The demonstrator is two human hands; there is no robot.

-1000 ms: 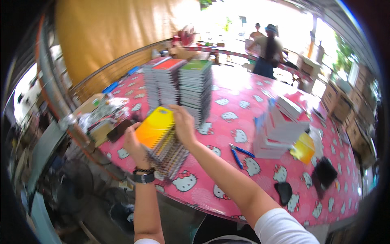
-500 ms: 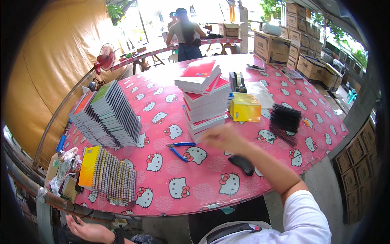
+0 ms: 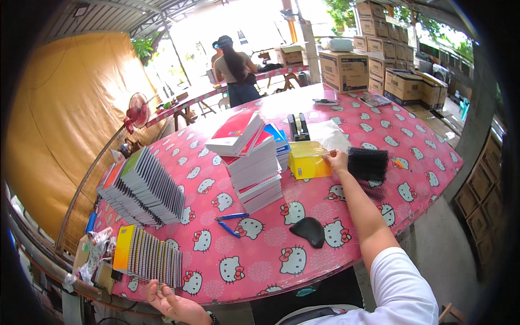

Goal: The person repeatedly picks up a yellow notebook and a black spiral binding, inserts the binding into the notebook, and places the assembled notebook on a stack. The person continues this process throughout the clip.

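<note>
My right hand [image 3: 338,160] reaches forward over the pink table, its fingers pinched at the right edge of a stack of yellow booklets [image 3: 311,166]. Just right of it lies a pile of black spiral binding coils [image 3: 368,164]. My left hand [image 3: 174,304] is low at the near edge, palm up with the fingers apart and holding nothing. Beyond it stands a row of yellow spiral notebooks [image 3: 147,254]. A tall stack of red-covered booklets [image 3: 254,172] rises left of the yellow ones. Blue-handled pliers [image 3: 232,223] and a black curved object [image 3: 309,232] rest on the table nearer me.
Coil-bound notebooks [image 3: 147,187] stand in tall stacks at left. Blue booklets [image 3: 278,145] and a tape dispenser [image 3: 298,128] sit behind the yellow stack. A red fan [image 3: 137,110], cardboard boxes [image 3: 343,71] and a person [image 3: 234,70] at another table are farther off.
My right hand has moved from in front of the red stack, away and to the right, onto the yellow booklets. My left hand has come up and right toward the table edge. The view has shifted.
</note>
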